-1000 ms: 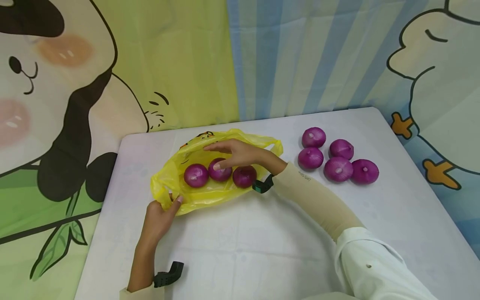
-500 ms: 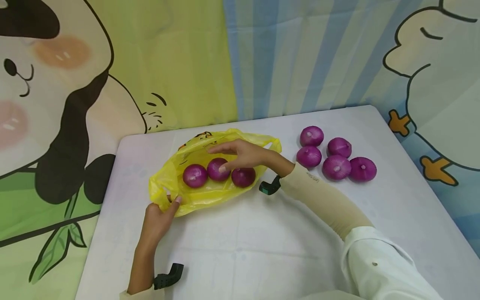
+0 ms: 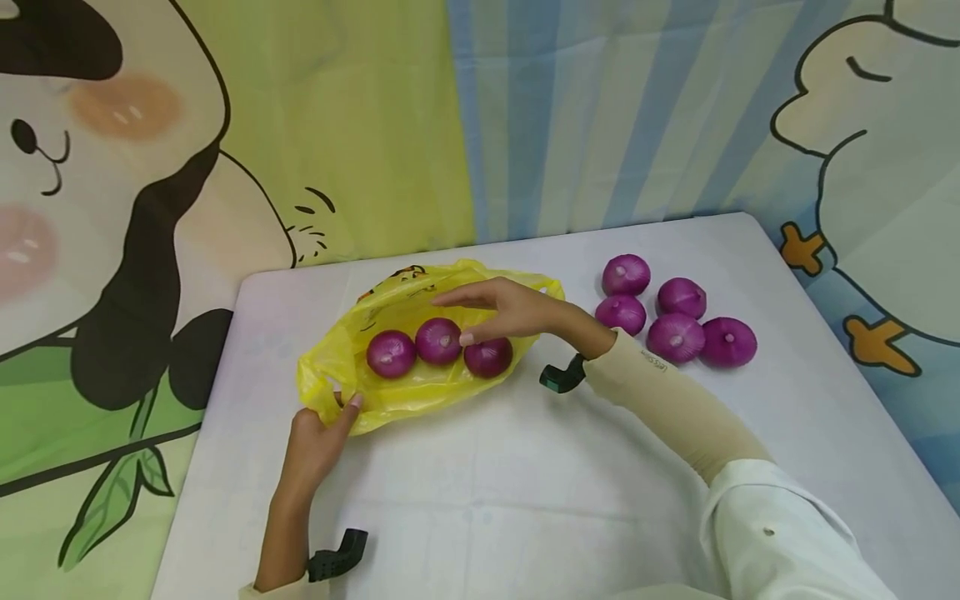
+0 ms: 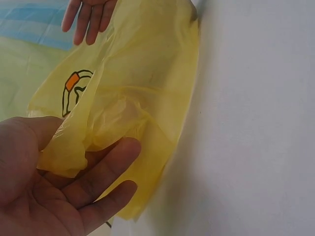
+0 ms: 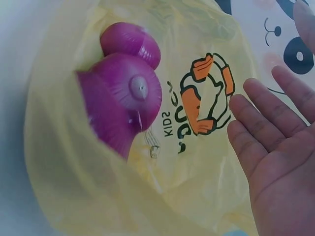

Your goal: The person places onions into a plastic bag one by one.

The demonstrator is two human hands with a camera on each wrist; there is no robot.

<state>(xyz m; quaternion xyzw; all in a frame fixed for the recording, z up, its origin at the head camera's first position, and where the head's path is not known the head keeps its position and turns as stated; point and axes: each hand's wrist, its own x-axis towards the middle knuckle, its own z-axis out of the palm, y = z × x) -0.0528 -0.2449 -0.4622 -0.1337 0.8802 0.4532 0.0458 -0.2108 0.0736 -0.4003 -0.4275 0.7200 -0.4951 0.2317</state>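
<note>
A yellow plastic bag (image 3: 405,400) lies opened on the table, with three purple onions (image 3: 438,341) in a row inside it. My left hand (image 3: 321,437) pinches the bag's near left edge between thumb and fingers; the left wrist view shows the thin film (image 4: 69,152) folded between them. Over the bag's right part hovers my right hand (image 3: 517,312), fingers straight and holding nothing, its thumb overlapping the right onion in the head view. In the right wrist view the open palm (image 5: 285,162) is beside the onions (image 5: 133,88) and the bag's printed picture (image 5: 206,93).
Several more purple onions (image 3: 677,337) sit grouped on the white table (image 3: 480,508), right of the bag. A cartoon-printed cloth (image 3: 360,125) hangs behind the table's back edge. Dark wrist cameras (image 3: 562,375) are strapped to both wrists.
My right hand has drawn back to the right, its thumb leaving the middle onion's front and uncovering it. The left hand keeps its hold on the bag, and the onions stay in place.
</note>
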